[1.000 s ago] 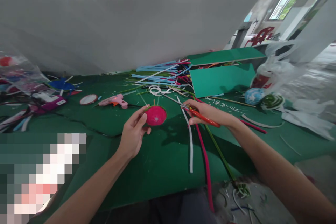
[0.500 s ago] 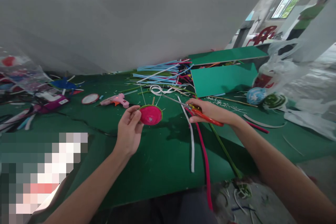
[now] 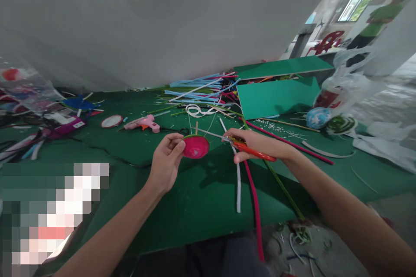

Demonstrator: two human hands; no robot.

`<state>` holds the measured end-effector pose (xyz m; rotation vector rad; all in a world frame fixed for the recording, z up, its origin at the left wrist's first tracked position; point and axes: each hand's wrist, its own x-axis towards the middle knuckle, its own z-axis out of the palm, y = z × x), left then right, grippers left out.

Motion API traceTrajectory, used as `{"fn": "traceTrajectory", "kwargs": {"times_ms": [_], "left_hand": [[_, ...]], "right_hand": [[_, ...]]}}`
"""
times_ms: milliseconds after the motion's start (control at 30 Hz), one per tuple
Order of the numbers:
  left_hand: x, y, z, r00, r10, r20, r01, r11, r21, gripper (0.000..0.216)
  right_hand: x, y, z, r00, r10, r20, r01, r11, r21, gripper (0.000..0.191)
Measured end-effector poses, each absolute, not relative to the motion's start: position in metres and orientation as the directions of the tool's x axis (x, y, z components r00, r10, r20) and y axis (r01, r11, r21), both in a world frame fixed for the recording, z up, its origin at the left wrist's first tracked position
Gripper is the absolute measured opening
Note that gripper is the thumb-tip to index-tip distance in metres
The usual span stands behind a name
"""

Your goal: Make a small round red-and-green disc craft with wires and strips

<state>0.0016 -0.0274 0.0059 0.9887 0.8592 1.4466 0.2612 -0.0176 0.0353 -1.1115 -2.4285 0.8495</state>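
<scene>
My left hand (image 3: 168, 156) pinches the left edge of a round pink disc (image 3: 196, 147) with a green rim. A short tan stub stands up at the disc's back edge, and thin pale strands rise behind it. My right hand (image 3: 248, 143) is closed around orange-handled scissors (image 3: 253, 150), whose blades point left toward the stub; whether they touch it I cannot tell. Beneath the right hand lie a white strip (image 3: 238, 186), a pink strip (image 3: 255, 199) that hangs over the table's front edge, and a green strip (image 3: 282, 186).
A pink glue gun (image 3: 143, 124) lies left of centre, near a round white-faced piece (image 3: 112, 121). Blue strips (image 3: 195, 83) are heaped at the back beside a green box (image 3: 276, 97). Two wound balls, blue (image 3: 317, 119) and green (image 3: 341, 124), sit at right. A grey partition (image 3: 146, 34) stands behind.
My left hand has carried the disc slightly right and down, closer to the scissors. The scissor blades now lie across the area by the stub; the right hand has shifted little.
</scene>
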Motion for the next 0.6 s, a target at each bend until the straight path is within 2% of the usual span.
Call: {"fn": "traceTrajectory", "kwargs": {"times_ms": [600], "left_hand": [[0.0038, -0.0288, 0.0034, 0.057, 0.995, 0.079, -0.389, -0.050, 0.920, 0.023]], "right_hand": [[0.2587, -0.0173, 0.0308, -0.659, 0.743, 0.121, 0.486, 0.543, -0.685, 0.059]]}}
